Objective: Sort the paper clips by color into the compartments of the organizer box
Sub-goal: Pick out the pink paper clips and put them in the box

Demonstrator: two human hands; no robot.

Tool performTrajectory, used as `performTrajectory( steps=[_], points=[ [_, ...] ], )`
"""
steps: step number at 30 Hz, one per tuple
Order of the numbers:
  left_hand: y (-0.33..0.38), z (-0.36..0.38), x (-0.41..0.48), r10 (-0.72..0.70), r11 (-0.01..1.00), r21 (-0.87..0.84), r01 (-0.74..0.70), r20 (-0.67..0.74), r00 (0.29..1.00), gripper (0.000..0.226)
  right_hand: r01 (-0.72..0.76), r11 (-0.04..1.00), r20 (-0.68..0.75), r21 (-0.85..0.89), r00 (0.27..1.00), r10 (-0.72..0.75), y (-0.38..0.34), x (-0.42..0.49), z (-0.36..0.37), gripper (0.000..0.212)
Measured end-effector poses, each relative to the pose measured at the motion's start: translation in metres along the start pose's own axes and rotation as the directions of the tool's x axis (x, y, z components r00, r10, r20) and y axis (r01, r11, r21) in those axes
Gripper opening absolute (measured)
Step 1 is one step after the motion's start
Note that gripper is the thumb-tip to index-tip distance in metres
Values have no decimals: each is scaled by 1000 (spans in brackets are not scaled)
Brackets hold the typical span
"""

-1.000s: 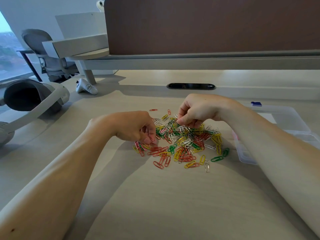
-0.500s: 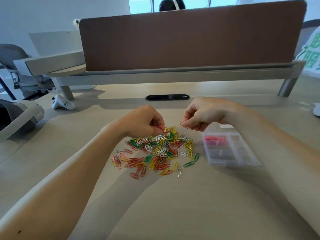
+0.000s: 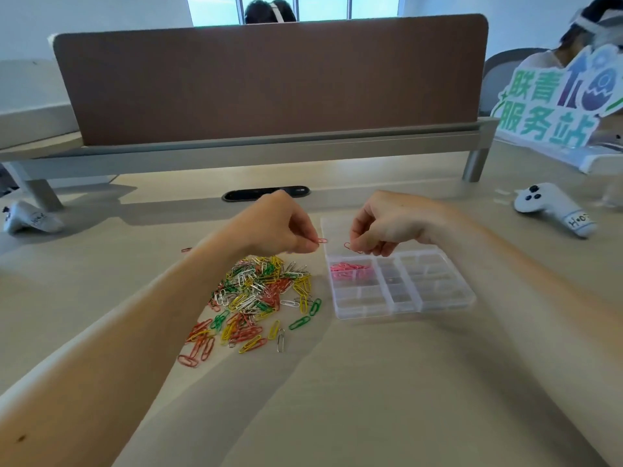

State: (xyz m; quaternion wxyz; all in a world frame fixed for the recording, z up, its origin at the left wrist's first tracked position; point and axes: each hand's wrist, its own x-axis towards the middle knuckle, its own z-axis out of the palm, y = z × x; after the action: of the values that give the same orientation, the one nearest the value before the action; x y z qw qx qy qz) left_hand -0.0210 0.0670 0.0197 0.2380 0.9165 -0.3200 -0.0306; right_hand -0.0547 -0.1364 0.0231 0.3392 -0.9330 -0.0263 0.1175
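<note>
Head view, only one. Left hand (image 3: pixel 276 227) is curled, thumb and forefinger pinching a reddish paper clip (image 3: pixel 321 241), held in the air just beside the far-left corner of the organizer box (image 3: pixel 404 313). Right hand (image 3: pixel 381 227) is curled too, fingertips clamped on a second reddish clip (image 3: pixel 350 247), which hangs over the back part of the box, just above the pink clips (image 3: pixel 349 269). The hands are near each other, not touching, and the two held clips are apart. The box is clear plastic with a grid of compartments and lies flat on the desk (image 3: pixel 337 399), just right of the pile (image 3: pixel 259 291). The pink clips sit bunched in its back-left compartment. What the other compartments hold I cannot tell, because of blur and glare. A flat clear panel behind the grid, under the right hand, may be the open lid, not sure. The pile is loose red, yellow, green and white or silver clips spread on the desk, its far edge under the left wrist. A stray clip (image 3: pixel 186 250) lies alone on the desk left of the left forearm, and a silver clip (image 3: pixel 279 340) lies at the near edge of the pile. Background: a brown divider panel (image 3: pixel 269 82) across the far side of the desk, a dark oval cable slot (image 3: pixel 266 193) beyond the hands, a white controller (image 3: pixel 553 207) on the desk at far right, another controller (image 3: pixel 30 219) at far left and a sign with green lettering (image 3: pixel 553 106) at upper right.
</note>
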Motion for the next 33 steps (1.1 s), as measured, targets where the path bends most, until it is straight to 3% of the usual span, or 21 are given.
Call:
performTrajectory(
  steps=[5, 13, 22, 26, 33],
  points=[
    [18, 27, 21, 61, 997, 33, -63, 62, 996, 11, -28, 999, -3, -25, 1000, 28, 7, -1, 1, 2],
    [19, 29, 22, 78, 996, 34, -82, 112, 991, 17, -2, 1000, 12, 28, 1000, 2, 13, 0, -1, 17],
    [0, 10, 1, 58, 997, -46, -55, 56, 997, 16, 36, 999, -13, -12, 999, -37, 1, -2, -4, 16],
    [-22, -10, -29, 7, 1000, 11, -7, 4, 1000, 9, 155, 986, -27, -57, 987, -157, -25, 1, 12, 8],
    [-89, -52, -112, -240, 968, 91, 235, 58, 969, 11, 348, 932, 186, -102, 927, -326, -90, 22, 72, 8]
  ],
)
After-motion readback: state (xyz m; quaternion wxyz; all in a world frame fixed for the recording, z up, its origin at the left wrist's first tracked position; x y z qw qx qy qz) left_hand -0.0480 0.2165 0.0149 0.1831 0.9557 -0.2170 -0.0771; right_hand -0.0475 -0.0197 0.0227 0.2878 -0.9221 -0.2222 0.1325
